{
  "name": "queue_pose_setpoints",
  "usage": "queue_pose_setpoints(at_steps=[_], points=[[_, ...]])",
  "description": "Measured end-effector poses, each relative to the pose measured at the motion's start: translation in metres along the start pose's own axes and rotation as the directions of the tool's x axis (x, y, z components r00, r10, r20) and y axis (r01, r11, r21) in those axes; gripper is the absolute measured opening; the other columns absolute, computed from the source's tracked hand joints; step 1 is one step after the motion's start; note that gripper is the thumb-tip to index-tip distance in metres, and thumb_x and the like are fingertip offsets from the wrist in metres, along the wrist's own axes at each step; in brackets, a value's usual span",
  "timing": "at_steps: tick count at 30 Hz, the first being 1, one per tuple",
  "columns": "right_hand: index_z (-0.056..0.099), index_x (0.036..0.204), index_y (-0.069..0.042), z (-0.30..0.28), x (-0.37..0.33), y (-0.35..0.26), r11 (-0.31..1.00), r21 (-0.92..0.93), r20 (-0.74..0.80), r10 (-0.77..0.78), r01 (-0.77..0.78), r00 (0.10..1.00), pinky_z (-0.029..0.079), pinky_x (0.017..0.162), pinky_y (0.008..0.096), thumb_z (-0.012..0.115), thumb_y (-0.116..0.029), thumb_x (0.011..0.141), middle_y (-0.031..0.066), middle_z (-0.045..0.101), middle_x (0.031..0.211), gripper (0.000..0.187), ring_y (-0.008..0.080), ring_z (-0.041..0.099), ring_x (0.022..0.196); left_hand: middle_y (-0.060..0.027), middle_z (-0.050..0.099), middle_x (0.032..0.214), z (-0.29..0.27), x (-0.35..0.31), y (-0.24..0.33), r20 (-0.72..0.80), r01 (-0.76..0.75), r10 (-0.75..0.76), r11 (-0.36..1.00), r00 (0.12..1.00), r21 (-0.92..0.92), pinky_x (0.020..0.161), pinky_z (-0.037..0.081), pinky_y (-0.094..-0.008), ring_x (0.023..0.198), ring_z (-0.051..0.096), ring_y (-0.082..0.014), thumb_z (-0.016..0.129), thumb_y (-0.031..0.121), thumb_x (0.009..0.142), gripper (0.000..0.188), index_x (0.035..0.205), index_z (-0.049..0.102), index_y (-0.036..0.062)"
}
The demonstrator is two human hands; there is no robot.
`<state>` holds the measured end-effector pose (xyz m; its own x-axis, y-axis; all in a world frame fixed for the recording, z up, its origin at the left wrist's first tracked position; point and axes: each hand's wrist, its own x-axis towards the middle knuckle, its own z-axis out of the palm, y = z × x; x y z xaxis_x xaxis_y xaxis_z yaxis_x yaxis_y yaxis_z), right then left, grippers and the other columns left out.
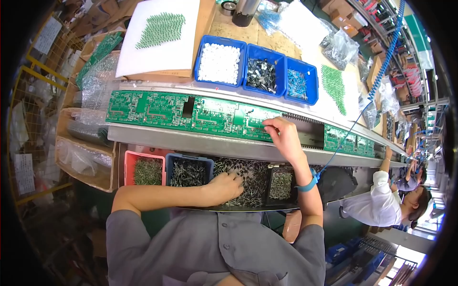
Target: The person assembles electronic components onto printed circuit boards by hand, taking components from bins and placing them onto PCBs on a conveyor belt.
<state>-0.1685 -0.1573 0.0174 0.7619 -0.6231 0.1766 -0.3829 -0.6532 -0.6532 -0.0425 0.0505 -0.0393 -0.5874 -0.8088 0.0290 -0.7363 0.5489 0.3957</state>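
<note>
My right hand (284, 136) is over the right part of a long green circuit board (214, 114) in the rail. Its thumb and forefinger are pinched near the board's surface; whatever lies between them is too small to make out. Around that wrist is a blue strap (309, 182) with a coiled cord. My left hand (225, 188) rests, fingers curled down, in a heap of small dark leaded components (253, 183) in the near tray. Its fingertips are partly hidden, and I cannot make out what they hold.
Blue bins of white parts (219, 63), black parts (261, 76) and blue-bodied parts (296, 84) stand beyond the rail. Nearer are a red bin (128, 169), a blue-grey bin (210, 167) and a black box (280, 185). Another board (350, 142) lies rightward; a co-worker (377, 202) sits far right.
</note>
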Motion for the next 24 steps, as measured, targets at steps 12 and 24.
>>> queue_pose_setpoints(at_steps=[12,24], points=[[0.068,0.085,-0.008,0.007,0.014,0.018,0.918,-0.311,0.032,-0.25,0.247,0.968,0.039,0.078,0.0354,0.065,0.002,0.073,0.0028,0.064,0.088,0.016,0.0219,0.056,0.088,-0.0137,0.063,0.075,-0.032,0.006,-0.012,0.103,0.057,-0.042,0.987,0.994,-0.152,0.058,0.054,-0.0383,0.068,0.066,-0.0285,0.063,0.006,0.066,0.005,0.068,0.062,0.0026],[0.068,0.084,-0.01,0.01,0.014,0.017,0.875,-0.393,0.068,-0.28,0.284,0.958,0.037,0.08,0.0373,0.069,-0.002,0.068,-0.0001,0.064,0.088,0.018,0.02,0.055,0.09,-0.011,0.062,0.069,-0.038,0.005,-0.012,0.087,0.1,-0.087,0.982,0.992,-0.159,0.055,0.053,-0.0382,0.067,0.066,-0.0284,0.061,0.004,0.068,0.006,0.072,0.057,0.0019]])
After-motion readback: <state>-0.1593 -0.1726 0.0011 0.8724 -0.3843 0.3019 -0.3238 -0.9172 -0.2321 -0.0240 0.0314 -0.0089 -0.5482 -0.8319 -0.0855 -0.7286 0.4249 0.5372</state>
